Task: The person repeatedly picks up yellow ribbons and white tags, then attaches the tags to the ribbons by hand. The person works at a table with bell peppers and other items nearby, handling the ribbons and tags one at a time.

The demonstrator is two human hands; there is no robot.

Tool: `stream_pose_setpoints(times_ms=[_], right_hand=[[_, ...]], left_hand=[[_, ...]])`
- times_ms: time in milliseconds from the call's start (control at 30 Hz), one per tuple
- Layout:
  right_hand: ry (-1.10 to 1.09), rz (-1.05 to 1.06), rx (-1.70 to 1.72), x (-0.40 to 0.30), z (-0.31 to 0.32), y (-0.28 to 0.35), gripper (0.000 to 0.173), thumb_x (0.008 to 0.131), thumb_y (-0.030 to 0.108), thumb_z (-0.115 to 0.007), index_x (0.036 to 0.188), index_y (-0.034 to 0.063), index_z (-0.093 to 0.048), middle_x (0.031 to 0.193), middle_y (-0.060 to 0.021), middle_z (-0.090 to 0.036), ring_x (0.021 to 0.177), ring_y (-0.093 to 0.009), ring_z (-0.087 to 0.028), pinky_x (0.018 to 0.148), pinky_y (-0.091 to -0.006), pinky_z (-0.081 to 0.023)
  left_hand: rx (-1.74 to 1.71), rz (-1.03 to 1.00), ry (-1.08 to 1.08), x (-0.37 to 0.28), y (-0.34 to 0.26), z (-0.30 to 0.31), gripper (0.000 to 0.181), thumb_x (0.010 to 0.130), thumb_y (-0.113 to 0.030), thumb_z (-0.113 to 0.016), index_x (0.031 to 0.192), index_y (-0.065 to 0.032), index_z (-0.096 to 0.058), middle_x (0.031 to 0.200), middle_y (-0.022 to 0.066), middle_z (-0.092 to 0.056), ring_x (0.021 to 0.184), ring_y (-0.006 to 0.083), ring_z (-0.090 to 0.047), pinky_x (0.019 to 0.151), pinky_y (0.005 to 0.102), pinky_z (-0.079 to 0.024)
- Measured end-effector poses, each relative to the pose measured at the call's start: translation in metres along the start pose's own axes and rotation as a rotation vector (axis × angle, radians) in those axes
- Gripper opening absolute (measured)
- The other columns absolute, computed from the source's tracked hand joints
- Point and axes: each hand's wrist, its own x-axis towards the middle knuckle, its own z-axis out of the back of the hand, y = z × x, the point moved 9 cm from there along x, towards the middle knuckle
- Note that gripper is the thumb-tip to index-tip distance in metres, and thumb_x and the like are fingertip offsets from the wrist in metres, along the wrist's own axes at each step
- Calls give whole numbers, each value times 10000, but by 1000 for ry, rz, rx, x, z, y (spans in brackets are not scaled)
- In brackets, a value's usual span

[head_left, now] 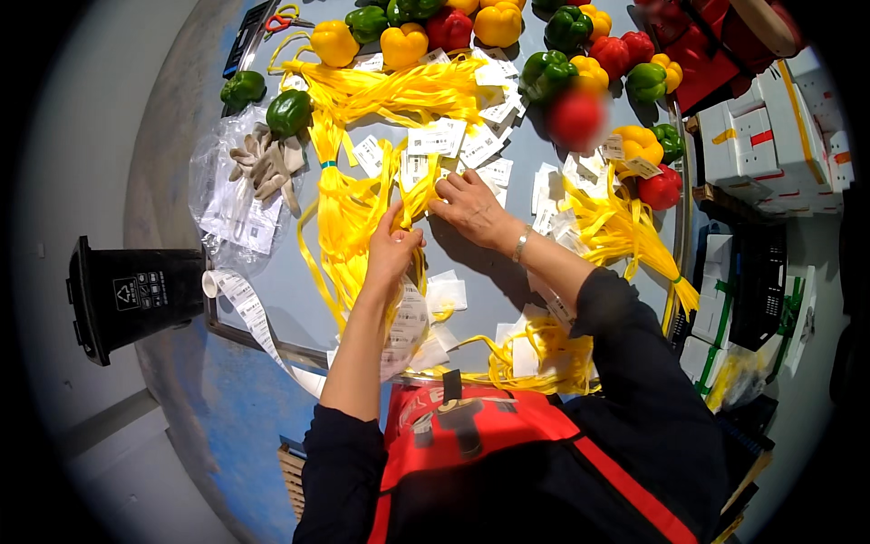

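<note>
My left hand [394, 251] is at the middle of the grey table, thumb and forefinger at a yellow ribbon strip [410, 207]. Just to its right, my right hand [470, 207] has its curled fingertips on the same yellow strips, near white printed labels [437, 138]. Whether the fingers pinch the strip firmly is hard to see. A large bundle of yellow ribbons [340, 224], tied with a green band, lies left of my hands. Another bundle [387, 88] with labels lies beyond them. Under my left forearm is a roll of printed labels [406, 326], partly hidden.
Green, yellow and red bell peppers [497, 25] line the far side. Work gloves [268, 166] lie on plastic at the left, scissors [289, 22] beyond. More tagged ribbons [612, 224] lie right. A black bin [136, 292] stands left; a person in red [720, 47] is at the far right.
</note>
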Motion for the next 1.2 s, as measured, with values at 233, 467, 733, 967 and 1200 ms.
stream_pose_setpoints(times_ms=[233,467,733,967,1200], right_hand=[[-16,-81,268,24,20,-32,32,725,125,-638,722,153,-653,882,-14,-557,929,-210,-515,826,-367,-374],[142,-94,341,53,34,-68,62,680,108,-662,641,156,-663,933,-13,-580,963,-236,-509,836,-402,-367],[417,461,-160,24,-5,35,103,793,192,-578,805,145,-668,1006,-42,-547,1017,-218,-514,953,-432,-379],[257,71,-6,-36,-27,75,278,846,143,-530,1111,65,-547,1078,-90,-541,1083,-234,-510,969,-393,-375],[-38,-163,66,-53,-5,47,256,832,99,-533,1080,53,-574,1156,-132,-548,1159,-292,-493,1003,-407,-346]], left_hand=[[-202,108,98,-53,2,15,461,865,-98,-641,1304,-56,-505,749,15,-626,465,16,-385,424,184,-284],[-315,137,91,-94,10,32,367,896,-107,-623,1244,-34,-534,761,15,-594,450,27,-356,411,186,-268],[-359,122,113,-130,14,42,350,904,-115,-620,1230,-28,-525,759,26,-552,449,39,-345,416,193,-280],[-432,87,54,-166,25,71,294,914,-92,-601,1196,-32,-542,763,35,-551,458,36,-346,417,190,-287],[-473,55,63,-190,24,91,290,917,-96,-596,1194,-28,-542,758,40,-550,452,36,-350,410,191,-289]])
